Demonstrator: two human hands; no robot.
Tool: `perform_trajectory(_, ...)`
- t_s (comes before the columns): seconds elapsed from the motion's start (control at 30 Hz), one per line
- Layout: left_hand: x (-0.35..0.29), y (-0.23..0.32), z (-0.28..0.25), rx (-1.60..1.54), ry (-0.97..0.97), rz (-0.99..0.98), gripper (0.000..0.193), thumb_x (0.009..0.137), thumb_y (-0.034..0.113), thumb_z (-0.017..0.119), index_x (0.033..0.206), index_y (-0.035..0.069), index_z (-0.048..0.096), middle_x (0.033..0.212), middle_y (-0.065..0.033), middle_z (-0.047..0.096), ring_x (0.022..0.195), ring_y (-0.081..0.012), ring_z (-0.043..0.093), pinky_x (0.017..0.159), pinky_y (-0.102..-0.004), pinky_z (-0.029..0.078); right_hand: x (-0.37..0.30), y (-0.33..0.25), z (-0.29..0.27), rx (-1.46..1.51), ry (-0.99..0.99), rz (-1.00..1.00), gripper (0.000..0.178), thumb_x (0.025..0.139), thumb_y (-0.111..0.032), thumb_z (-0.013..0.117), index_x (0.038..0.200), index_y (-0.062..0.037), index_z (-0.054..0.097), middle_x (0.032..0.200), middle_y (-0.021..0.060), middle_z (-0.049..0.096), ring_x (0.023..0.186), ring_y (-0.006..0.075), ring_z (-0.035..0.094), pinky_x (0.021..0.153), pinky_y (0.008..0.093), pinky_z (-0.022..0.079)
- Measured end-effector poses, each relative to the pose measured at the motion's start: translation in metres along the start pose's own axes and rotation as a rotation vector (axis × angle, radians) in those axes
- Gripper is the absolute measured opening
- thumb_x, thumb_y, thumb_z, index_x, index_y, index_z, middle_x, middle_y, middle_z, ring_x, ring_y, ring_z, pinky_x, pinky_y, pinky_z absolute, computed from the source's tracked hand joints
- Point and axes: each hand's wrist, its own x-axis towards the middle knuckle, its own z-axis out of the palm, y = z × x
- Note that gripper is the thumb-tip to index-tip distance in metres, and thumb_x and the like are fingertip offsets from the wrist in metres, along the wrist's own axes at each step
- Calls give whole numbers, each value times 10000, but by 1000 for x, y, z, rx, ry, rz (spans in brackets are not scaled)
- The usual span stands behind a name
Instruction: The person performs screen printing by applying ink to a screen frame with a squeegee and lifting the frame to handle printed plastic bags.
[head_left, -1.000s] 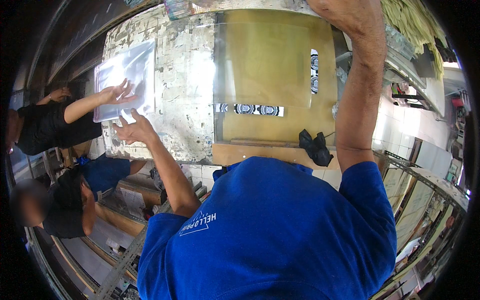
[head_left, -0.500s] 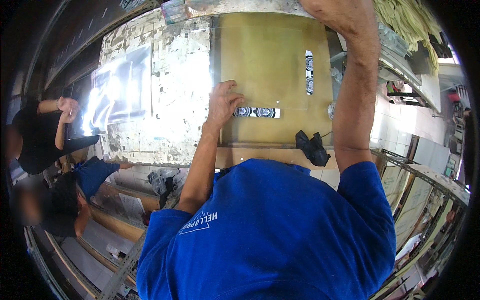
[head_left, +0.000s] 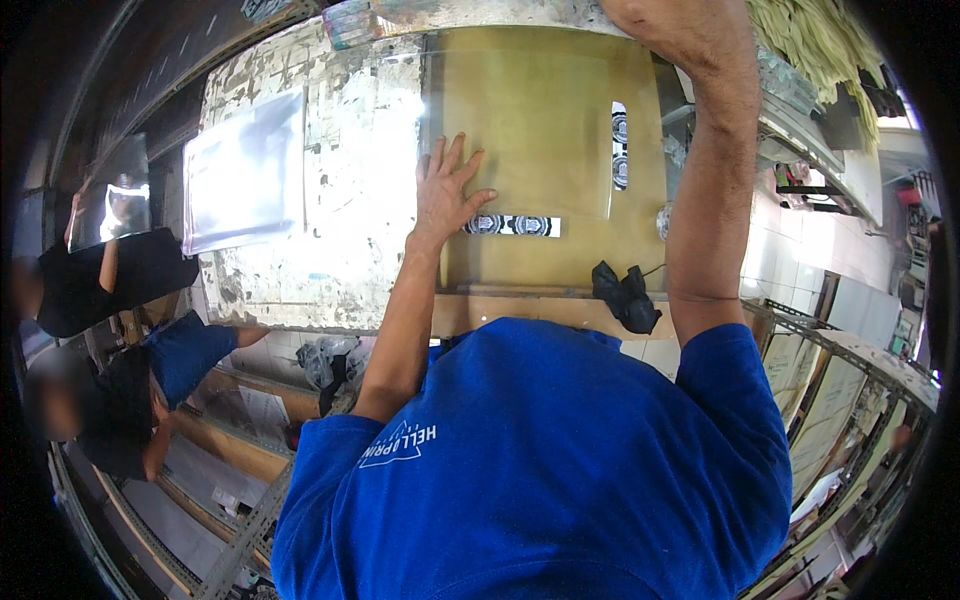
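My left hand (head_left: 450,192) lies flat with its fingers spread, at the left side of a yellowish translucent panel (head_left: 560,262). A thin clear sheet (head_left: 540,130) rests on that panel, and my palm is by its left lower part. Beside my thumb is a white strip with round black prints (head_left: 513,225); a second printed strip (head_left: 619,146) lies crosswise at the sheet's right edge. My right hand (head_left: 665,25) reaches to the far edge of the panel. The picture's upper border cuts off its fingers, so any grip there is hidden.
On the left is a paint-spotted white table (head_left: 345,250) bearing shiny clear sheets (head_left: 245,170). A black cloth bundle (head_left: 627,297) lies at the panel's near edge. At far left, a person holds up a clear sheet (head_left: 125,190); another is below. Yellowish cloths (head_left: 820,45) hang top right.
My left hand has gone from curled fingers to a flat spread, shifting slightly away from me. The person at far left has lifted a clear sheet away from the table. My right arm stays put.
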Motion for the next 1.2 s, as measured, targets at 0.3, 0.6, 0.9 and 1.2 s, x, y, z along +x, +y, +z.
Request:
perform_trajectory(0.3, -5, 5, 0, -20, -28, -15, 739, 755, 506, 796, 1382, 161, 608, 1571, -142, 389, 1473, -389, 281, 1163, -569, 221, -1, 6, 3, -35, 9, -20, 347, 762, -313, 805, 819, 22, 734, 736, 159, 708, 667, 272, 675, 657, 368, 527)
perform_trajectory(0.6, -8, 2, 3, -59, -13, -17, 753, 768, 508, 785, 1402, 155, 587, 1570, -139, 395, 1478, -381, 279, 1161, -564, 207, -2, 5, 3, -26, -2, -14, 338, 765, -292, 804, 830, 32, 733, 744, 159, 707, 677, 260, 660, 680, 373, 520)
perform_trajectory(0.9, -8, 3, 4, -34, 6, 5, 718, 794, 501, 765, 1395, 149, 592, 1557, -152, 409, 1476, -384, 286, 1157, -552, 224, -3, 6, 4, -61, 14, -48, 344, 764, -310, 807, 824, 22, 735, 732, 148, 701, 675, 259, 639, 679, 379, 497)
perform_trajectory(1.2, -8, 9, 3, -14, 16, -2, 670, 800, 407, 778, 1367, 96, 603, 1552, -170, 395, 1466, -396, 290, 1162, -572, 245, -3, 3, 2, -81, -12, 2, 342, 772, -340, 802, 800, -6, 739, 706, 118, 693, 664, 229, 601, 669, 362, 471)
